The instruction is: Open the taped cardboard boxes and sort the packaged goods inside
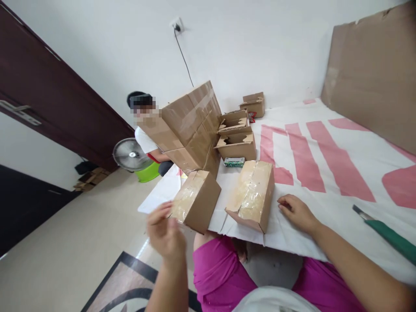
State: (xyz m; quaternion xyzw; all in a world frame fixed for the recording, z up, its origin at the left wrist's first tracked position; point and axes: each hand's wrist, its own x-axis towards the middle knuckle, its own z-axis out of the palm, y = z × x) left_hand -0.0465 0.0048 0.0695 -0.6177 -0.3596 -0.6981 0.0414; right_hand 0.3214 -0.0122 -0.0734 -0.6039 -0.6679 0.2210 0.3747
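My left hand (167, 233) is raised at the near left corner of a taped cardboard box (203, 201). Its thumb and fingers are apart and nothing shows between them; whether the fingertips touch the box I cannot tell. A second taped cardboard box (251, 193) stands to the right, near the table edge. Just right of that box, my right hand (297, 213) rests on the table cover, fingers loosely bent and holding nothing. Further right lies a green-handled knife (386, 236) with its blade exposed.
Behind the boxes are a green packet (234, 162), an open carton (240, 147) and a tall stack of taped cartons (195, 125). A person (144, 138) sits beyond the stack, beside a fan (130, 154). A large cardboard sheet (373, 73) leans at the right.
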